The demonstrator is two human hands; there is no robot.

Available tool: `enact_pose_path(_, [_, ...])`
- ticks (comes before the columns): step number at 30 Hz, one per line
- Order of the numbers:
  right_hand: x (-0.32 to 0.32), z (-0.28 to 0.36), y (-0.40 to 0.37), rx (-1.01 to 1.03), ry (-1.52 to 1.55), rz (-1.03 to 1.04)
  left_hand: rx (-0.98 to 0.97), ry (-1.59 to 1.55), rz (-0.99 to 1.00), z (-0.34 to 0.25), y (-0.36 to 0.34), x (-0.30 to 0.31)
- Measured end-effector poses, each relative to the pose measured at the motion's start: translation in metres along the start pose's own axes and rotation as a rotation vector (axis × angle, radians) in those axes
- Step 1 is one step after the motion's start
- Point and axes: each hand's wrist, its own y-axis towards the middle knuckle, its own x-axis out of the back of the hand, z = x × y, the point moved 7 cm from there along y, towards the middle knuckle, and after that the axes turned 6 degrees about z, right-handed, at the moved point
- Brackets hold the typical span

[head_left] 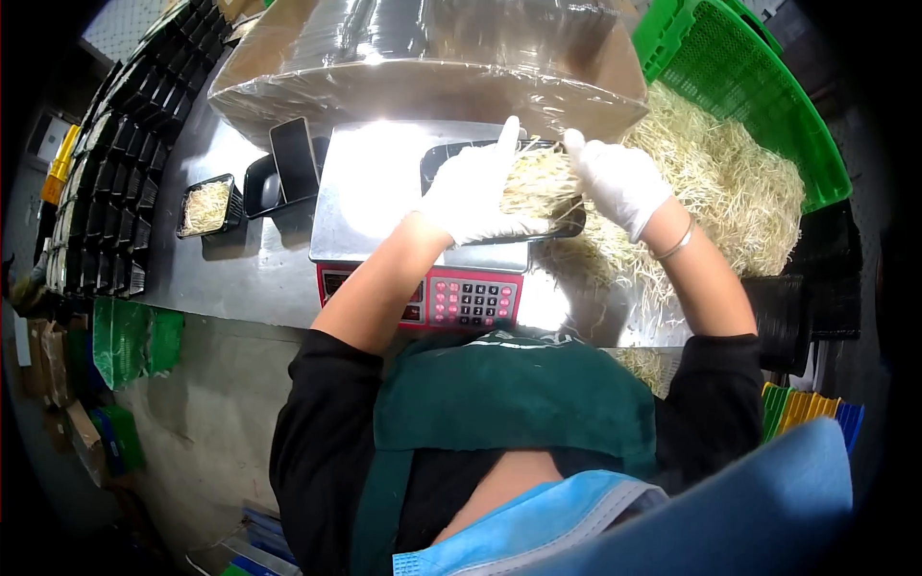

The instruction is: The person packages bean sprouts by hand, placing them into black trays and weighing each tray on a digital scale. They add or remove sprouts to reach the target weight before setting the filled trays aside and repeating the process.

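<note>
My left hand [471,190], in a white glove, is spread at the left side of a heap of pale bean sprouts [541,182]. One finger points up and another part of the hand reaches along the near side. The sprouts lie in a black tray [569,228] on the metal plate of a scale [360,206]. My right hand [622,185], also gloved, is at the right edge of the sprouts, with one digit extended and nothing visibly gripped. Its palm side is hidden.
A large sprout pile [735,182] spills from a tipped green crate [740,82] at the right. Behind the scale stands a plastic-wrapped carton [432,96]. A filled small tray [209,207], a phone [294,158] and stacked black trays [115,182] are on the left.
</note>
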Motion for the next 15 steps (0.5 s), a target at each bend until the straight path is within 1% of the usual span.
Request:
enact_pose_path(1, [-0.009, -0.016, 0.001, -0.101, 0.048, 0.011, -0.005, 0.004, 0.006, -0.001, 0.0, 0.001])
enact_pose_path(2, [-0.018, -0.032, -0.007, -0.096, -0.025, 0.007, 0.006, -0.005, 0.045, 0.0, 0.001, 0.0])
enact_pose_path(3, [-0.029, -0.046, -0.017, -0.122, -0.06, 0.062, 0.019, -0.015, 0.081, 0.0, 0.001, -0.001])
enact_pose_path(4, [-0.039, -0.061, -0.026, -0.144, -0.101, 0.115, 0.019, -0.016, 0.075, 0.001, 0.001, 0.0])
enact_pose_path(5, [-0.057, -0.078, -0.031, -0.133, -0.115, 0.113, -0.013, 0.039, 0.067, 0.0, 0.001, 0.001])
enact_pose_path(6, [-0.083, -0.102, -0.038, -0.218, 0.131, 0.043, -0.041, 0.089, 0.068, -0.001, -0.001, -0.001])
enact_pose_path(7, [-0.108, -0.117, -0.047, -0.309, 0.386, -0.022, -0.037, 0.075, 0.091, -0.001, -0.004, -0.003])
enact_pose_path(8, [-0.125, -0.114, -0.054, -0.305, 0.392, -0.013, -0.035, 0.066, 0.114, -0.003, -0.006, 0.0])
enact_pose_path(9, [-0.126, -0.107, -0.067, -0.29, 0.198, -0.153, 0.03, 0.072, 0.189, -0.004, -0.008, 0.002])
enact_pose_path(10, [-0.122, -0.096, -0.081, -0.272, 0.005, -0.292, 0.035, 0.078, 0.19, -0.005, -0.007, 0.006])
enact_pose_path(11, [-0.112, -0.077, -0.093, -0.27, 0.103, -0.369, 0.033, 0.167, 0.212, -0.007, -0.009, 0.007])
enact_pose_path(12, [-0.095, -0.042, -0.099, -0.315, 0.088, -0.372, 0.031, 0.255, 0.233, -0.009, -0.011, 0.006])
enact_pose_path(13, [-0.094, -0.007, -0.105, -0.098, 0.144, -0.446, 0.041, 0.256, 0.235, -0.009, -0.012, 0.007])
enact_pose_path(14, [-0.085, 0.034, -0.092, -0.098, 0.389, -0.14, -0.023, 0.33, 0.137, -0.016, -0.012, 0.014])
enact_pose_path(15, [-0.154, 0.065, -0.086, -0.095, 0.159, 0.05, -0.09, 0.403, 0.039, -0.023, -0.012, 0.021])
